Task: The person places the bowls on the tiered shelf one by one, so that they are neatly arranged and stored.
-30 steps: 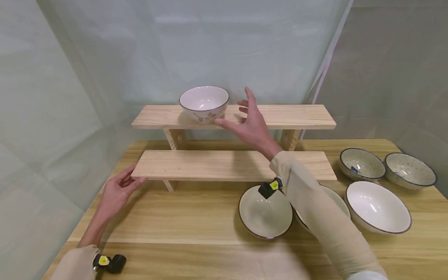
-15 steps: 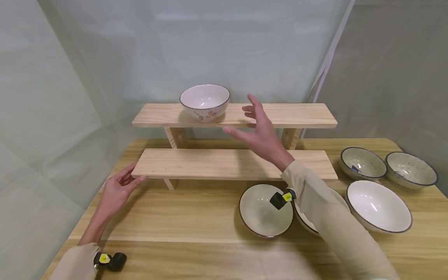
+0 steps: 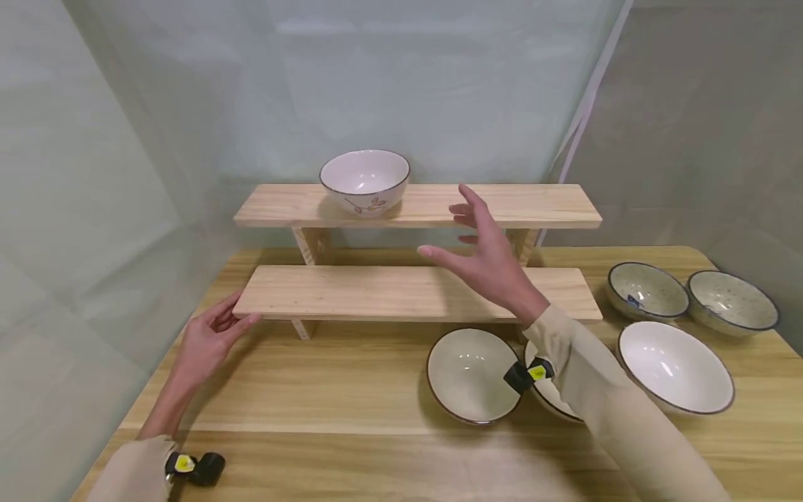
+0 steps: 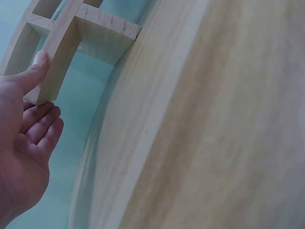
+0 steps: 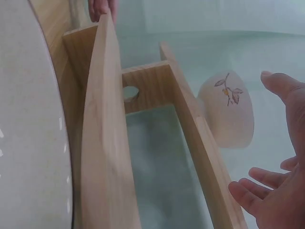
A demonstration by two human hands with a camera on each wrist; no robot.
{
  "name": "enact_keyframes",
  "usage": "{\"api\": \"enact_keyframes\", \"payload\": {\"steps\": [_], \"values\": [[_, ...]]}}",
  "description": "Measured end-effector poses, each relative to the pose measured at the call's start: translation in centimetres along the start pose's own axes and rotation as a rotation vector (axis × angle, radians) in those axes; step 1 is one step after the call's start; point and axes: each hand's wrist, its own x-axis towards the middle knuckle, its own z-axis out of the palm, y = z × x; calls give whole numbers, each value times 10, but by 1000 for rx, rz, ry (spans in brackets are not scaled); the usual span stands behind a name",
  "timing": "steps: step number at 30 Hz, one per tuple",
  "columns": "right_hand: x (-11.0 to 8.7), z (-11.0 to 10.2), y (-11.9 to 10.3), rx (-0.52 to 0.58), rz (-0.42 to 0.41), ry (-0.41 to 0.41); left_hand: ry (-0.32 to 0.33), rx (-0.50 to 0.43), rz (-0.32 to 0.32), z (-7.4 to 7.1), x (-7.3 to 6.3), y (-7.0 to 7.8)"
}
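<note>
A white bowl (image 3: 366, 203) with a dark rim and a painted sprig stands left of centre on the upper board (image 3: 288, 206) of a two-tier wooden shelf. My left hand (image 3: 203, 348) grips the left end of the lower board (image 3: 351, 293); in the left wrist view its thumb lies on the wood and the fingers curl beside the end. Right of the bowl, my right hand (image 3: 492, 261) hovers in front of the shelf, thumb and fingers spread, holding nothing. The right wrist view shows the bowl (image 5: 231, 114) apart from that hand.
Before the shelf stand a cream bowl (image 3: 470, 376) and another bowl (image 3: 548, 390), partly hidden by the right forearm. At the right are a white bowl (image 3: 674, 366) and two speckled bowls (image 3: 646, 289). Pale sheeting hangs behind the wooden table (image 3: 301, 404).
My right hand has drawn away from the white bowl, moving right and down toward me. The bowl stays on the upper board, and my left hand keeps its place.
</note>
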Motion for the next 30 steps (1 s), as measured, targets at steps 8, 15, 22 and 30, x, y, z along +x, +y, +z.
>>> {"api": "enact_keyframes", "payload": {"steps": [8,15,22,30], "values": [[-14,-8,7,-28,10,-19,0,8,-10,0,0,1],[-28,-14,11,-37,-3,-30,4,10,6,0,0,1],[-43,-22,19,-27,-36,-14,6,19,-4,0,0,0],[-59,-32,28,-36,-33,-3,6,22,-7,0,0,1]]}}
